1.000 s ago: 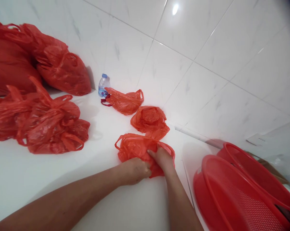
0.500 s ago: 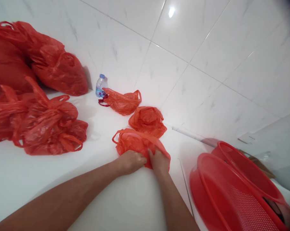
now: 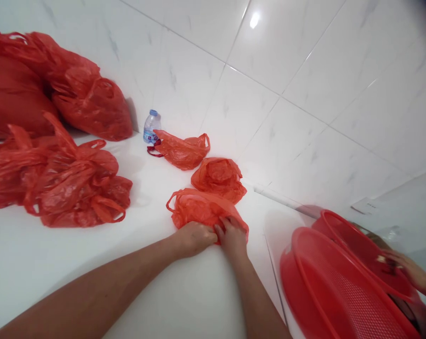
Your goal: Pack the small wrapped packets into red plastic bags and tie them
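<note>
A crumpled red plastic bag (image 3: 202, 205) lies on the white table before me, one loop handle sticking out to its left. My left hand (image 3: 194, 238) is closed on the bag's near edge, its fingertips mostly hidden. Close beside it, my right hand (image 3: 232, 234) has bent fingers gripping the bag's right part, thumb towards the left hand. Just behind, a second red plastic bag (image 3: 218, 176) sits bunched up. Farther back lies a third, flatter red plastic bag (image 3: 184, 150), near a small plastic bottle (image 3: 150, 127) with a blue cap.
Knotted red bags (image 3: 71, 179) are heaped at the left, with bulging bags (image 3: 92, 103) against the tiled wall (image 3: 262, 61). To the right stand red plastic baskets (image 3: 325, 282). Another person's hand (image 3: 406, 268) reaches over the rear one, holding something small and blurred.
My right hand's fingers have come over the bag's right edge, which has folded inward. My left hand stays nearly in place. Another person's hand has appeared over the rear basket.
</note>
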The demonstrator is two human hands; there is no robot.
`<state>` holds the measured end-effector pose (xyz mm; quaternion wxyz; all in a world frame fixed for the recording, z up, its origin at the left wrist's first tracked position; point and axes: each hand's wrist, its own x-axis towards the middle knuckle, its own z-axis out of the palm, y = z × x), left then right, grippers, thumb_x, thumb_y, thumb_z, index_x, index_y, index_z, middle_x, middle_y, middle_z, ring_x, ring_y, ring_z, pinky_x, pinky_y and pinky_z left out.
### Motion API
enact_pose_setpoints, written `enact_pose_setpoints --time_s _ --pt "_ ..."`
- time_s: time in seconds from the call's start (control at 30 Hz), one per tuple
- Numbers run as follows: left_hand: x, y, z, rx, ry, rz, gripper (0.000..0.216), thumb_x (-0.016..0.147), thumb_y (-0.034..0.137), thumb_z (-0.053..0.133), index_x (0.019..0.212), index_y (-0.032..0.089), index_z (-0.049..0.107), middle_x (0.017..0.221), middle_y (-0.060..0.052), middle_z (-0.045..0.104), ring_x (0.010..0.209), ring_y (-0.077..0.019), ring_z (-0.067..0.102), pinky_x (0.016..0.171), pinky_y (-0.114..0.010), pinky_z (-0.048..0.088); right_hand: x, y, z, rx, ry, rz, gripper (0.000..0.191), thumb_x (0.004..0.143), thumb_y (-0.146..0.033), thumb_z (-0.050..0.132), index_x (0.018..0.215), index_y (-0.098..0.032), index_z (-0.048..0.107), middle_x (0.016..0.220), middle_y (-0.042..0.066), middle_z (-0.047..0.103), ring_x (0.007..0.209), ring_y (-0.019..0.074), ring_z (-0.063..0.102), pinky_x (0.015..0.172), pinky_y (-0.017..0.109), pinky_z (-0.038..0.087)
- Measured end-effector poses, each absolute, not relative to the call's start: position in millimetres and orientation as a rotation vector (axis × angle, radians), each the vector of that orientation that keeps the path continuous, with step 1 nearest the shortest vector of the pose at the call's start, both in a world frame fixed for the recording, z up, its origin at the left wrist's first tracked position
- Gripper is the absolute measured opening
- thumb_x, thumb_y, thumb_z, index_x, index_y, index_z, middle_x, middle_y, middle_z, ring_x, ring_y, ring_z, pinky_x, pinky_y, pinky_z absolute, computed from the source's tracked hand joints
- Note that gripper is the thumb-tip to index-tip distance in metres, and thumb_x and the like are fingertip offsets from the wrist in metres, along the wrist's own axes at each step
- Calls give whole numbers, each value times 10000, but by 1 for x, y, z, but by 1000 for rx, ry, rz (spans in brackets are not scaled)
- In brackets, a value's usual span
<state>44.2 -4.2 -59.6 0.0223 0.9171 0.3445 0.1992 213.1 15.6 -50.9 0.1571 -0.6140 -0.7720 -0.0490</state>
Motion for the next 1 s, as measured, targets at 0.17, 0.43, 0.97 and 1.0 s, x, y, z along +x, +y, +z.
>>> enact_pose_setpoints --time_s 0.17,0.43,0.97,1.0 --pt "42 -5 -55 2818 1060 577 160 847 149 468 787 196 609 772 -1 651 673 -152 598 498 -245 336 213 15 -52 -1765 -2195 -120 316 869 -349 501 1137 -240 627 1127 75 636 950 194 611 833 314 421" --pt "41 -7 -51 2716 1079 569 188 867 187 448 802 200 624 793 -3 663 679 -151 597 510 -252 330 214 16 -54 -1743 -2199 -99 319 865 -341 500 1132 -228 632 1099 84 646 929 201 620 812 315 440" --pt "36 7 -59 2491 1083 581 224 880 247 421 788 208 622 819 -12 675 731 -179 611 607 -266 380 213 4 -45 -1419 -1942 -95 207 870 -269 496 934 -232 689 874 17 722 753 177 655 724 293 494" --pt "36 8 -60 2478 1080 580 223 877 247 422 779 209 619 818 -12 675 731 -179 609 609 -265 378 215 0 -44 -1363 -1910 -76 203 875 -264 491 915 -227 687 848 15 720 739 167 652 713 283 494"
